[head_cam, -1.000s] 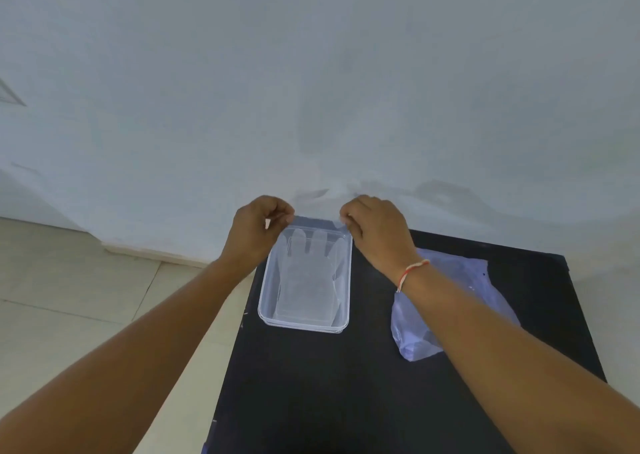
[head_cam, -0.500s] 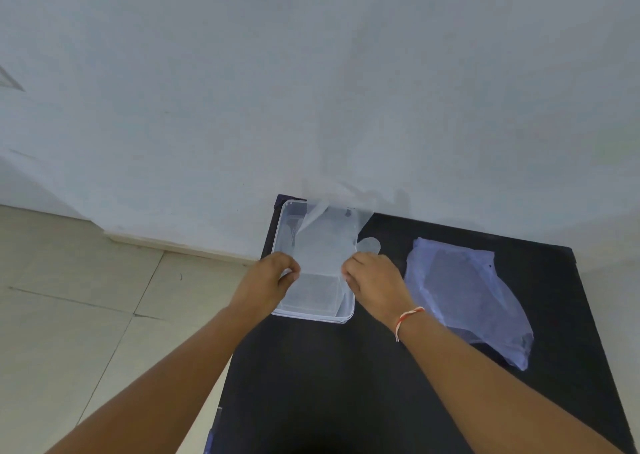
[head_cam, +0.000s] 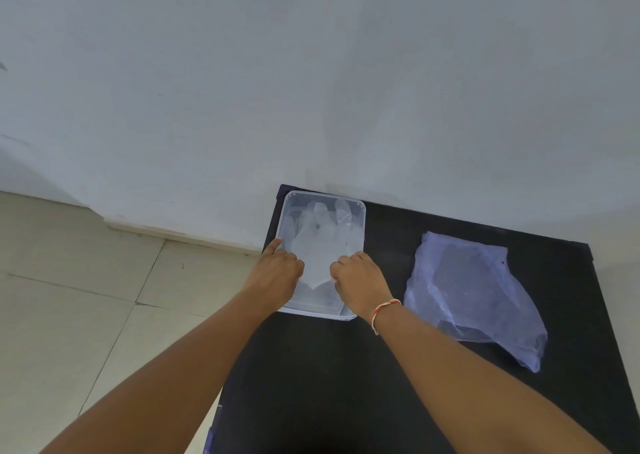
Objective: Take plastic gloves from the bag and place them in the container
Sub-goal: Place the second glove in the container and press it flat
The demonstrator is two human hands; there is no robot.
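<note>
A clear rectangular plastic container (head_cam: 360, 218) stands at the far left corner of the black table (head_cam: 381, 367). A thin see-through plastic glove (head_cam: 320, 242) lies spread inside it, fingers toward the wall. My left hand (head_cam: 278, 273) and my right hand (head_cam: 360, 280) are over the container's near half, each pinching the glove's cuff edge. A crumpled pale blue plastic bag (head_cam: 474, 294) lies flat on the table to the right of my right hand.
A white wall (head_cam: 311, 72) rises right behind the table. Beige floor tiles (head_cam: 69, 315) lie to the left, below the table's left edge. My right wrist wears a red and white thread band (head_cam: 382, 309).
Both hands drew the glove back from the container's far rim toward me and lowered it. The glove now lies inside the container. The view tilted down.
</note>
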